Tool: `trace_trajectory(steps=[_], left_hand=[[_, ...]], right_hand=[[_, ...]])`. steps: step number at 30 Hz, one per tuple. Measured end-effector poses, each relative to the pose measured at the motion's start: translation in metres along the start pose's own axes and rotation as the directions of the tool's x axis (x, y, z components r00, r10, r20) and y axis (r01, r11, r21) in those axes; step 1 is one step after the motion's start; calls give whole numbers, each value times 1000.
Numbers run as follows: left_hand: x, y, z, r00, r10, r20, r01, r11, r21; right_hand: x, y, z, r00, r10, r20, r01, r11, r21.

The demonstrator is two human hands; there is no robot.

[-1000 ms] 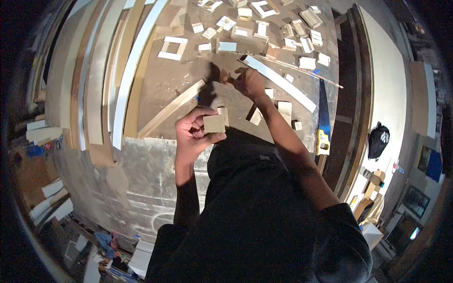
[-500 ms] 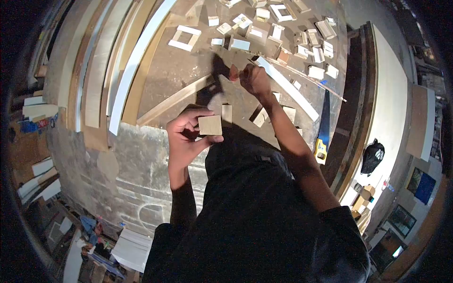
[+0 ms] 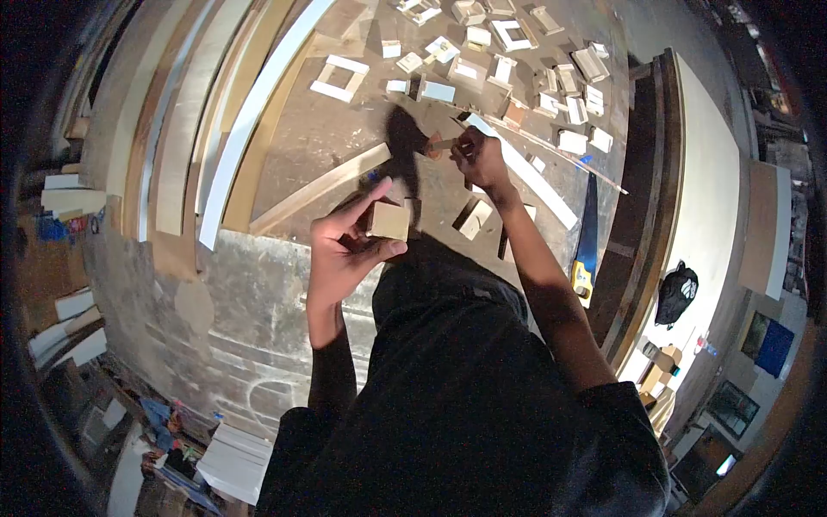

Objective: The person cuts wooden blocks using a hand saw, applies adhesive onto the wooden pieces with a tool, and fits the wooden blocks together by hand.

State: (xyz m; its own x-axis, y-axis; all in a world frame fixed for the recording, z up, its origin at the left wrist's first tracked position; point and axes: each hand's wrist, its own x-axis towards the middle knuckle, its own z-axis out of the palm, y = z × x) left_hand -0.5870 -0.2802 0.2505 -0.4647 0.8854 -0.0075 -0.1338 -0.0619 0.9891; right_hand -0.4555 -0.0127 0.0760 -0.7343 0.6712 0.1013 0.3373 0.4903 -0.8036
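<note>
My left hand (image 3: 332, 246) pinches a small square wooden block (image 3: 390, 221) between thumb and fingers, its pale face turned up towards me. My right hand (image 3: 481, 159) is closed on a thin tan piece (image 3: 444, 145) with a reddish end; its exact kind I cannot make out. That piece points left, above the bench and apart from the block. Below the right hand, small wooden blocks (image 3: 472, 219) lie near my clothing. A long white-faced strip (image 3: 525, 172) runs diagonally beside the right hand, and a wooden batten (image 3: 323, 187) slants away beyond the left.
Several small wooden frames and pieces (image 3: 341, 78) are scattered across the far bench. A handsaw (image 3: 586, 241) with a yellow handle lies at right. Long boards (image 3: 245, 129) line the left side. A black pouch (image 3: 678, 295) rests on a pale board at far right.
The block in my left hand has tilted a little. My right hand has shifted slightly right and down and turned, showing more of the thin piece it holds.
</note>
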Motion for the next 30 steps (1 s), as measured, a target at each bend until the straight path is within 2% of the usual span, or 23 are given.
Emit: trace_trajectory(steps=[1,3,4,5,6,7,9,10,11,13,15,16,17,19,20,22,25,26,27,29,30], left_hand=[[0,3,2,1000,5,-3,-5,1000,1],[1,10,5,999,-37,-4,37,997,-63],[0,14,5,999,-32,-8,31,998,-62],[-1,18,5,997,-79,12,79,995,-68],[-1,19,6,995,-100,20,101,992,-71],[-1,21,6,992,-121,27,123,990,-74],[2,22,11,997,-67,45,70,995,-75],[4,21,14,997,-47,55,51,996,-77],[5,19,16,995,-42,86,54,988,-145],[6,15,23,991,-40,128,67,975,-212],[7,14,31,979,83,184,-21,947,-320],[6,17,36,978,83,191,-18,948,-317],[5,22,41,978,35,207,35,945,-324],[4,32,52,976,-8,219,80,943,-324],[4,36,58,973,19,228,65,932,-356],[3,51,72,979,16,204,73,905,-419],[-5,49,79,968,74,240,38,903,-428],[-3,50,81,963,122,239,-26,929,-369],[-3,52,86,962,124,245,-27,930,-367],[-5,54,98,976,157,151,-67,876,-477],[-5,56,101,975,158,155,-67,878,-475]], right_hand=[[-2,4,-5,1000,-6,1,6,1000,0],[-12,2,-16,997,73,-12,-70,981,179],[-20,-22,-30,974,226,-9,-206,903,377],[-28,-47,-44,971,234,-51,-173,833,525],[-39,-64,-62,982,146,-116,-64,848,526],[-50,-41,-68,984,146,-106,-58,812,580],[-77,-73,-99,985,129,-118,-29,784,620],[-86,-118,-114,980,158,-118,-15,656,755],[-95,-136,-125,982,126,-144,37,611,791],[-111,-173,-144,968,173,-184,34,633,773],[-122,-188,-157,968,64,-244,144,653,744],[-127,-192,-165,967,20,-253,174,671,721],[-137,-192,-175,973,1,-231,183,604,776],[-150,-213,-188,959,-80,-273,224,807,547],[-157,-206,-193,911,-225,-346,350,865,360],[-181,-225,-193,908,-91,-410,212,942,261],[-196,-232,-204,853,-280,-442,330,943,40],[-197,-238,-215,838,-381,-390,403,915,-28],[-195,-245,-224,827,-457,-327,459,885,-74],[-198,-250,-233,817,-529,-231,520,848,-105],[-201,-249,-233,815,-529,-235,519,848,-106]])
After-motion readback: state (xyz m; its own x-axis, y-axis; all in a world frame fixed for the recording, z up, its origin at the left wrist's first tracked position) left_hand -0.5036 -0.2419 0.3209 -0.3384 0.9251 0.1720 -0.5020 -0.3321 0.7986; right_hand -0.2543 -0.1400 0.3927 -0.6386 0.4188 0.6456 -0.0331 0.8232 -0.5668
